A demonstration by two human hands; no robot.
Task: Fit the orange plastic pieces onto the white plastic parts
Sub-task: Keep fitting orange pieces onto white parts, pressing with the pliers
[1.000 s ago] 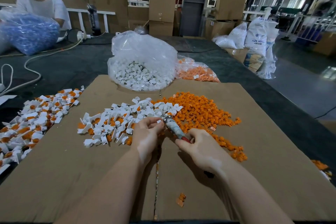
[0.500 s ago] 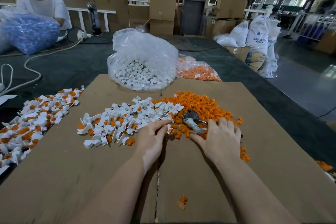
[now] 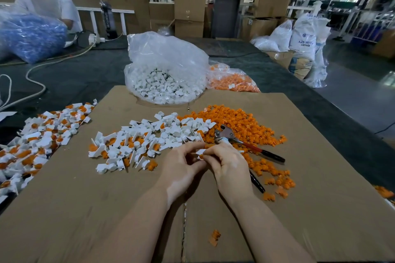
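Note:
My left hand [image 3: 181, 166] and my right hand [image 3: 228, 166] meet at the middle of the cardboard sheet [image 3: 106, 209], fingertips pinched together on one small white plastic part [image 3: 200, 152]. A trace of orange shows under that part between my fingers. Beyond my hands lies a heap of loose white parts [image 3: 149, 139], some with orange pieces in them. To its right spreads a pile of loose orange pieces [image 3: 241, 121]. Pliers with red and black handles [image 3: 248, 145] lie on the orange pile, just past my right hand.
A clear bag of white parts [image 3: 166, 74] and a bag of orange pieces [image 3: 233, 81] stand at the cardboard's far edge. Fitted white-and-orange parts [image 3: 38, 141] are heaped at the left. One stray orange piece [image 3: 214, 238] lies near me. A person [image 3: 42, 2] sits at the far left.
My right hand has let go of the pliers, which now lie on the orange pile. Both hands have come together on a small white part.

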